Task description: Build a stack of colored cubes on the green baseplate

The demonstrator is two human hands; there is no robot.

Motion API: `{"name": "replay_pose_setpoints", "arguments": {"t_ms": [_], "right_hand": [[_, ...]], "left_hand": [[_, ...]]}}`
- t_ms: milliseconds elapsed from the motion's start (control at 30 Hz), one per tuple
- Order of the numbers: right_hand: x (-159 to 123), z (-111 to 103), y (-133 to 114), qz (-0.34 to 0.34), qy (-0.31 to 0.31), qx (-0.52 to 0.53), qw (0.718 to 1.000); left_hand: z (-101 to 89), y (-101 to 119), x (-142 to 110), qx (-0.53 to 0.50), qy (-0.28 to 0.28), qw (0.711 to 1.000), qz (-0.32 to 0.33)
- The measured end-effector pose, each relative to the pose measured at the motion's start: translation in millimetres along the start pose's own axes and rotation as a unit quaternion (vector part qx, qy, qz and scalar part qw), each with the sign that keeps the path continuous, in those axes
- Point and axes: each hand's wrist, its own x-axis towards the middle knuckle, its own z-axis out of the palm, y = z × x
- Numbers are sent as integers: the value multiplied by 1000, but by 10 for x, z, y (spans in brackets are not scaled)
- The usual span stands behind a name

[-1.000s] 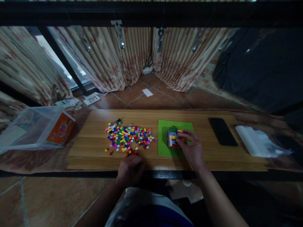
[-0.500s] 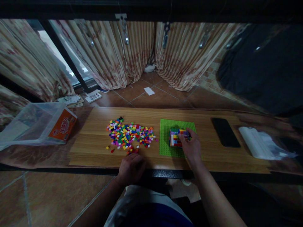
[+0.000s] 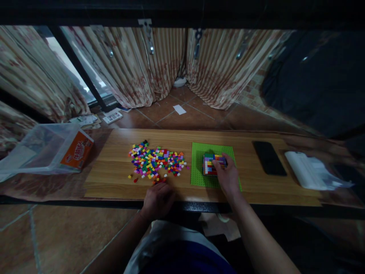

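Beneath the half-closed right grip (image 3: 229,178), hold unconfirmed, an apparently part-built toy-brick block (image 3: 210,164) occupies the green baseplate (image 3: 197,169); beyond the curled left grip (image 3: 156,198), contents hidden, loose bricks (image 3: 152,161) remain unassembled.

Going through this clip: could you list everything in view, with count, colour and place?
Loose toy bricks: too many to count, multicoloured, left-centre of tabletop
Brick build: one, multicoloured, on baseplate
Studded baseplate: one, green, right of loose bricks
Phone-like slab: one, black, right of baseplate
Plastic-wrapped pack: one, white, far right
Plastic bin: one, clear with orange label, far left
Tabletop: one, wood-brown, centre
Curtains: several panels, beige-red, background
Paper sheet: one, white, floor beyond table
Left hand: one, bare, at table's near edge, beside bricks
Right hand: one, bare, touching brick build
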Motion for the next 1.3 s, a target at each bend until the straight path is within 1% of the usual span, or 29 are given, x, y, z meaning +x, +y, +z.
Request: {"name": "replay_pose_setpoints", "arguments": {"t_ms": [67,167,233,367,433,500,567,700,767,833,933,1133,1300], "right_hand": [[23,-26,28,25,1,39,999],[36,-80,75,58,21,113,992],[22,-128,85,65,37,133,988],[-81,-244,-7,35,72,99,992],[-173,-284,-108,11,83,78,993],[-290,-291,-231,-15,81,61,995],[-426,-258,-353,-54,55,48,996],[-692,-72,-507,-150,-64,30,986],[-785,55,-520,-171,-122,19,978],[-835,178,-504,-182,-163,8,970],[-845,326,-473,-204,-193,-1,960],[-782,524,-519,-257,-220,-12,941],[-717,646,-577,-294,-291,-36,910]], "left_hand": [[5,-4,-4,12,-2,1000,0],[9,-3,-3,22,-5,1000,-1],[9,-1,1,18,-5,1000,1],[3,11,4,1,-6,1000,2],[-4,23,6,-4,-6,1000,-1],[-15,38,9,-6,-7,1000,-2],[-26,53,13,-9,-10,1000,1],[-34,62,14,-20,-8,1000,13],[-24,54,5,-20,-6,1000,19],[-8,42,-7,-18,-2,1000,21],[16,30,-20,-23,7,999,22],[48,31,-19,-22,21,999,32],[72,36,-25,-14,6,999,28]]}}
